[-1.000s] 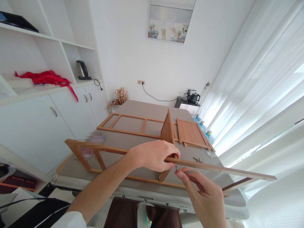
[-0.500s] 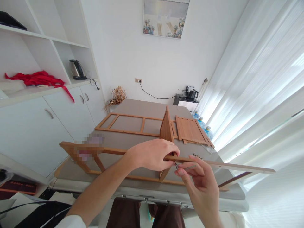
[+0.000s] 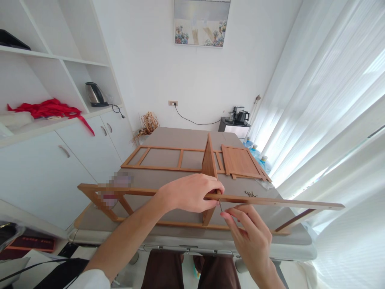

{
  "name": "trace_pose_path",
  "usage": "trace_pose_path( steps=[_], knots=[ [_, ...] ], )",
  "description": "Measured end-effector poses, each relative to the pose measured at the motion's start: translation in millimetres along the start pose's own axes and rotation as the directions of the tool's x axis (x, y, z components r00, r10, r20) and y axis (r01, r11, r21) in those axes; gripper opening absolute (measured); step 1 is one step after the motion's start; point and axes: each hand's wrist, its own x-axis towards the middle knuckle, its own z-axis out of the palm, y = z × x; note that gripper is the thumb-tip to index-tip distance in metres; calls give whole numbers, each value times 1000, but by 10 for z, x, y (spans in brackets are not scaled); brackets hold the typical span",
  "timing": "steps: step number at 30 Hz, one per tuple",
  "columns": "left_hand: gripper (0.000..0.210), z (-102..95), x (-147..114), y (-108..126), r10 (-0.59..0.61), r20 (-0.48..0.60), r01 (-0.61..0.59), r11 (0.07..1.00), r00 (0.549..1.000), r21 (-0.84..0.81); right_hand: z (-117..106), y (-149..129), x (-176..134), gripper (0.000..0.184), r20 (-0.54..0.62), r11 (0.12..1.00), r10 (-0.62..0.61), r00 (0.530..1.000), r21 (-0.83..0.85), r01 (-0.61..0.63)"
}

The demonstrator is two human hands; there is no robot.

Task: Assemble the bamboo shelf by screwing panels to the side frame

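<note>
On the near side of the table, a wooden ladder-like frame [image 3: 288,203] stands on its long edge. A wooden panel [image 3: 209,160] meets it at right angles and reaches back across the table. My left hand [image 3: 192,193] is closed around the joint, its fingers pinching the top rail against the panel's end. Just right of it, my right hand [image 3: 251,228] pinches a thin metal hex key [image 3: 221,207] whose tip is at the rail's near face. The fingers hide most of the hex key. Whether a screw head sits at its tip is too small to tell.
Behind lies a second wooden frame [image 3: 159,167], flat on the grey table [image 3: 180,137]. Stacked wooden panels [image 3: 242,160] are at the right, with loose screws [image 3: 250,194] nearer me. Water bottles [image 3: 264,163] stand beyond the table's right edge. A blurred patch covers something at left.
My right hand has shifted slightly down, and its fingers have turned and closed more around the hex key. The left hand keeps its hold on the joint. The whole view has moved a little.
</note>
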Motion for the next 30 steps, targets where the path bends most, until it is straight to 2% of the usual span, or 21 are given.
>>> trace_pose_path(
  steps=[3,6,9,11,13,17,24,26,30],
  knots=[
    [9,-12,5,16,-19,19,19,1000,1000,15,75,-43,-15,7,1,999,40,999,19,-40],
    [8,-21,10,24,-34,38,34,999,999,16,130,-69,-39,23,-39,998,59,997,24,-58],
    [9,-20,13,17,-41,33,40,999,999,28,174,-42,-94,36,-59,998,26,998,58,-23],
    [8,-17,14,10,-40,32,39,999,999,30,188,-20,-118,41,3,991,-22,1000,134,21],
    [5,-14,13,5,-36,32,36,999,999,19,183,-20,-108,40,79,979,-41,996,204,24],
    [7,-4,10,-5,-21,13,21,1000,1000,-19,133,-88,-19,21,143,971,71,987,218,-102],
    [9,-17,4,-21,-27,28,27,999,999,-29,10,-101,91,21,320,943,90,943,277,-184],
    [9,-30,6,-22,-31,40,32,999,999,-26,-13,-62,133,16,330,954,51,943,263,-144],
    [11,-70,10,-25,4,78,-3,1000,997,-10,-23,-5,209,15,251,977,-112,961,203,61]
  ],
)
